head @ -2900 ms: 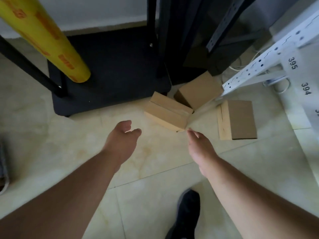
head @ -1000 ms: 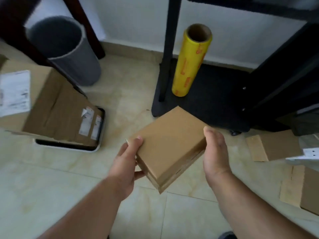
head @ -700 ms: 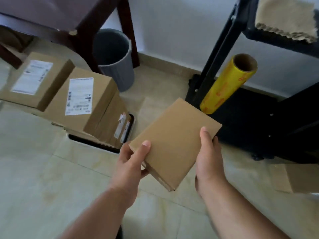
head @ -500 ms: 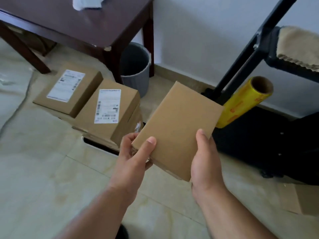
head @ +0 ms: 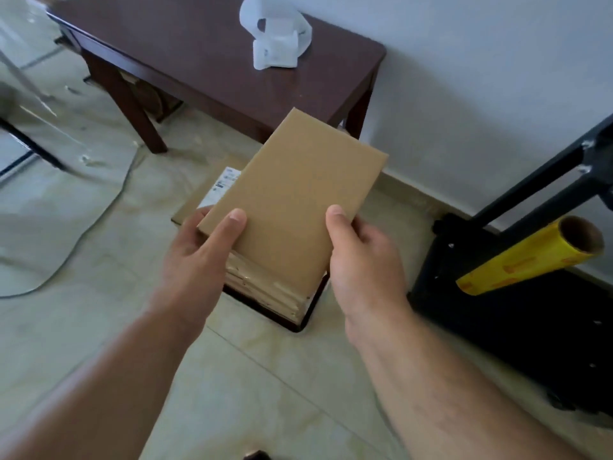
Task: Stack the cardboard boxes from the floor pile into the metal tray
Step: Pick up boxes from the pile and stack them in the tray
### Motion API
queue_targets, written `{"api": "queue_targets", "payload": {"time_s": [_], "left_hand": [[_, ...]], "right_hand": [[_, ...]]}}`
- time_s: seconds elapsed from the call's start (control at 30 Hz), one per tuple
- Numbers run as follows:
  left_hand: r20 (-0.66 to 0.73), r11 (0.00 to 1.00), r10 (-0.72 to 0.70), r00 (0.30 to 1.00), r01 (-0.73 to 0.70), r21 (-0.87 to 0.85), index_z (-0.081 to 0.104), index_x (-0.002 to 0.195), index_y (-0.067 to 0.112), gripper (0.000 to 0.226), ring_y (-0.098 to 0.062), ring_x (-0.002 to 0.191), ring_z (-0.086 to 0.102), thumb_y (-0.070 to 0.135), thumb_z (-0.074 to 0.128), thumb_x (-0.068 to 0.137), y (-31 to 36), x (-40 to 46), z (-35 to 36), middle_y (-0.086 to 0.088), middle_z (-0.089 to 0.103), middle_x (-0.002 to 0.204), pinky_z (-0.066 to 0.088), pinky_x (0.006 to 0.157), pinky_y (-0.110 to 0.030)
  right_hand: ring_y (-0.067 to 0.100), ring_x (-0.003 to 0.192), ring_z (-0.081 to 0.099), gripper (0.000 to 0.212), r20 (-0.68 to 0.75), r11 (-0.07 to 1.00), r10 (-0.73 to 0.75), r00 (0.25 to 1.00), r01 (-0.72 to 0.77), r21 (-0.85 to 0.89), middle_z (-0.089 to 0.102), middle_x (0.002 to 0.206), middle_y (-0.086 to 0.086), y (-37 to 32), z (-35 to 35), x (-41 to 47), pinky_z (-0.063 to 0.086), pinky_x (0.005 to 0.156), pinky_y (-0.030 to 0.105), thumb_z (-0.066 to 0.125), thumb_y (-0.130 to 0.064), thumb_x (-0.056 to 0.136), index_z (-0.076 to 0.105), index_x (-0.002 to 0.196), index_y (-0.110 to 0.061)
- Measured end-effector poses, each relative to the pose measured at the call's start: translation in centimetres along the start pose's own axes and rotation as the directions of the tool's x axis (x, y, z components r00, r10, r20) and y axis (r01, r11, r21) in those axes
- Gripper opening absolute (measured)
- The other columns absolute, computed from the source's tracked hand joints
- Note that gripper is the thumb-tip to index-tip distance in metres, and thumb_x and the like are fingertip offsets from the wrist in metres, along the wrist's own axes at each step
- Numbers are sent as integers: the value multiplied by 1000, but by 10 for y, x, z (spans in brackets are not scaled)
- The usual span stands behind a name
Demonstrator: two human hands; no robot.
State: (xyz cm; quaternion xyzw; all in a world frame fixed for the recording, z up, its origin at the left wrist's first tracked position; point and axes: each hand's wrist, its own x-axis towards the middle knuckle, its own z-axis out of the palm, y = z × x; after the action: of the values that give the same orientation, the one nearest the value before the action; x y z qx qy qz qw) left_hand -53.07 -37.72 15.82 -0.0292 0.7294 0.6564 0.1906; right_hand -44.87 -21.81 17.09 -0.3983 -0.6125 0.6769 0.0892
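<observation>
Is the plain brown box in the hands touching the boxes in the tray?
Cannot tell. In the head view the plain brown cardboard box covers the labelled cardboard boxes, hiding any gap.

A dark wooden table [head: 212,58] stands by the wall; a yellow film roll [head: 527,257] leans right.

Both bare forearms reach forward from the bottom of the view, the left from about 7 o'clock, the right from about 5 o'clock. The left hand [head: 195,260] grips the cardboard box [head: 295,200] at its near left corner, thumb flat on top and fingers tucked beneath. The right hand [head: 361,263] grips the near right edge the same way, thumb on top pointing toward 12 o'clock, fingers curled under
</observation>
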Motion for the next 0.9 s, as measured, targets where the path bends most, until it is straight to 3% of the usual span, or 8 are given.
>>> {"api": "queue_targets", "payload": {"time_s": [0.13, 0.2, 0.4, 0.63, 0.8, 0.9], "left_hand": [[-66, 1000, -23, 998, 23, 4, 71, 111, 37, 49, -6, 108, 72, 67, 70, 73, 0, 32, -37, 15, 78, 109, 51, 102, -33], [-81, 999, -34, 996, 35, 11, 71, 109, 38, 51, -8, 112, 71, 71, 69, 70, -2, 45, -51, 16, 78, 109, 50, 107, -37], [-109, 998, -45, 993, 49, 29, 71, 101, 42, 42, -9, 110, 70, 71, 69, 71, -1, 74, -81, 18, 77, 102, 51, 109, -40], [-93, 995, -59, 994, 67, 78, 68, 103, 41, 33, -8, 111, 65, 67, 64, 83, 1, 103, -103, 15, 70, 111, 49, 110, -40], [-90, 995, -76, 993, 81, 56, 66, 108, 38, 39, -6, 113, 64, 66, 66, 82, -3, 128, -105, 16, 70, 115, 47, 113, -41], [-90, 993, -80, 993, 87, 82, 66, 118, 34, 54, -8, 112, 65, 71, 66, 78, -7, 142, -104, 13, 70, 118, 48, 112, -41]], "right_hand": [[1, 80, 73, 36, 25, 999, 11, 1000, -10, -43, 78, 88, -12, -13, 48, 15, 55, 69, 21, 61, -52, 96, 75, 105, -21], [9, 86, 74, 39, 40, 997, 31, 999, -28, -72, 78, 91, -10, -17, 68, 22, 60, 79, 32, 57, -55, 96, 74, 108, -21], [27, 98, 72, 36, 93, 992, 90, 992, -81, -91, 78, 101, 3, -19, 107, 37, 59, 92, 55, 50, -37, 85, 70, 105, -16], [14, 101, 72, 26, 172, 996, 54, 984, -41, -78, 77, 107, -7, -20, 127, 49, 60, 93, 42, 54, -35, 101, 71, 117, -23], [16, 103, 71, 24, 153, 993, 56, 987, -38, -116, 78, 105, -9, -16, 138, 68, 59, 96, 43, 60, -39, 97, 73, 109, -23], [20, 103, 72, 32, 134, 990, 60, 989, -42, -133, 78, 104, -7, -13, 147, 80, 59, 95, 45, 62, -47, 89, 75, 105, -22]]}}
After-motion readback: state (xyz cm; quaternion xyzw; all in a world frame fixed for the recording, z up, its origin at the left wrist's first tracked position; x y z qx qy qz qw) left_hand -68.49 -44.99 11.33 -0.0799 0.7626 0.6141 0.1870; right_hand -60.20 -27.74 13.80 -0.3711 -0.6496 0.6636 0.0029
